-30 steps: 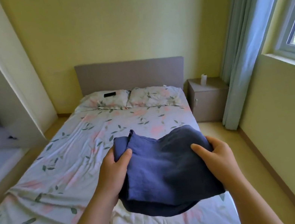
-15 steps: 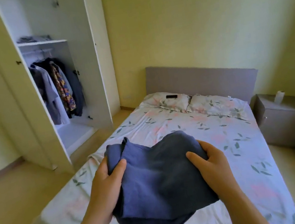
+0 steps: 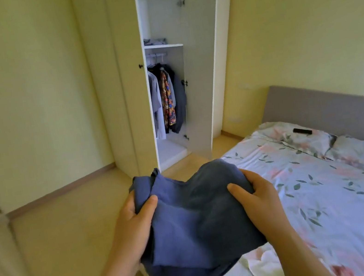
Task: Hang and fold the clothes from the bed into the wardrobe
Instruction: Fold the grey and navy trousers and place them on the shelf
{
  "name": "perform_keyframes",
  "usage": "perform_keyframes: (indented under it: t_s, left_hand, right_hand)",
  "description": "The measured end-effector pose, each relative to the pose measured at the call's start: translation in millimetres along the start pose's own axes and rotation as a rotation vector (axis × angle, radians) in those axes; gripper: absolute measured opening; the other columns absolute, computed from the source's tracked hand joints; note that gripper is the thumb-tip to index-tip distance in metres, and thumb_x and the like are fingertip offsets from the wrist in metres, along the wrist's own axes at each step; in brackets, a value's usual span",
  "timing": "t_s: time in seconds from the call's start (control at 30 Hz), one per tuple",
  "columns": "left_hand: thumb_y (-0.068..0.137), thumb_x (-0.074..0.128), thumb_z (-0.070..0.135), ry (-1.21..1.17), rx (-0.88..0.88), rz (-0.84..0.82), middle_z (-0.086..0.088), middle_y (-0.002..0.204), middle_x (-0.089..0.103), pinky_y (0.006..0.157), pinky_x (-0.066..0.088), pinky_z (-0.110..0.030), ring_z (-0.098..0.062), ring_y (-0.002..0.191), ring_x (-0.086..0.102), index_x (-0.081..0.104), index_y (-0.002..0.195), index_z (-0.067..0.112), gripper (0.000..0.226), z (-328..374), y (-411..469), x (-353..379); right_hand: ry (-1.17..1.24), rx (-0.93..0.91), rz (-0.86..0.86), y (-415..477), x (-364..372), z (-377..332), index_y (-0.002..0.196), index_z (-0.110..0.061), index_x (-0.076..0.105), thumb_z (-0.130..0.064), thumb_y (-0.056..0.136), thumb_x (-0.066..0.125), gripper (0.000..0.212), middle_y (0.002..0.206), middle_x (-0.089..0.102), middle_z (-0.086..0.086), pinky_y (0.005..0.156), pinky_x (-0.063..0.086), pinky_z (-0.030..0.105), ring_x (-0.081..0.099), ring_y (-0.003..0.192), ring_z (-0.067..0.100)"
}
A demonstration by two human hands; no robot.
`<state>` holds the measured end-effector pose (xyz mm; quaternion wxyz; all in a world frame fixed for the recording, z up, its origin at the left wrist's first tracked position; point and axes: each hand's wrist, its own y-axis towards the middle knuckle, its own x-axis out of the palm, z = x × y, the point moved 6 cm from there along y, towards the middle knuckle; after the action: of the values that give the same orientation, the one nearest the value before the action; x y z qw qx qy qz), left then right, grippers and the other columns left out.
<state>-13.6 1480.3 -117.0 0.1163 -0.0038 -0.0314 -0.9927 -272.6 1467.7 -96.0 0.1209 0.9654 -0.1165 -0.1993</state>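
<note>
Fingers: your left hand (image 3: 131, 229) and right hand (image 3: 260, 204) grip the folded blue garment (image 3: 196, 227), thumbs on top.
Garment: held above a corner of the bed (image 3: 332, 196).
Ahead: open wardrobe (image 3: 206, 60), hanging clothes (image 3: 167, 99) inside, folded pile (image 3: 155, 41) on its shelf.
Room: yellow walls (image 3: 22, 93), floral sheet, pale floor (image 3: 59, 232).

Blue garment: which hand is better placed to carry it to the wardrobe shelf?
Left, marginally. Both hands grip the blue garment, but the left hand is on the open-floor side nearer the wardrobe, while the right hand is over the bed edge.
</note>
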Motion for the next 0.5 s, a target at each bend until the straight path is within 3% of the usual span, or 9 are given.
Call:
perform_keyframes:
  t_s: [0.17, 0.27, 0.5]
  left_hand:
    - [0.095, 0.056, 0.017, 0.033, -0.005, 0.081, 0.015, 0.092, 0.073, 0.072, 0.048, -0.028, -0.003, 0.084, 0.068, 0.065, 0.101, 0.034, 0.020, 2, 51, -29]
    - [0.095, 0.056, 0.017, 0.052, -0.026, 0.135, 0.014, 0.091, 0.074, 0.075, 0.049, -0.030, -0.007, 0.085, 0.068, 0.065, 0.100, 0.033, 0.019, 0, 81, -45]
    - [0.096, 0.055, 0.020, 0.084, -0.049, 0.165, 0.020, 0.093, 0.072, 0.070, 0.046, -0.024, 0.003, 0.080, 0.067, 0.065, 0.098, 0.040, 0.022, -18, 143, -86]
  right_hand:
    - [0.076, -0.019, -0.044, 57, 53, 0, 0.103, -0.031, 0.064, -0.016, 0.088, 0.066, 0.021, 0.096, 0.067, -0.019, 0.075, 0.043, 0.015, 0.060, 0.093, -0.002]
    - [0.097, -0.036, -0.083, 88, 82, -2, 0.102, -0.036, 0.063, -0.015, 0.088, 0.066, 0.025, 0.094, 0.067, -0.022, 0.074, 0.043, 0.014, 0.061, 0.090, -0.007]
    - [0.058, -0.031, -0.160, 144, 149, 6, 0.109, -0.039, 0.060, -0.018, 0.087, 0.065, 0.031, 0.099, 0.064, -0.024, 0.076, 0.042, 0.015, 0.059, 0.093, -0.006]
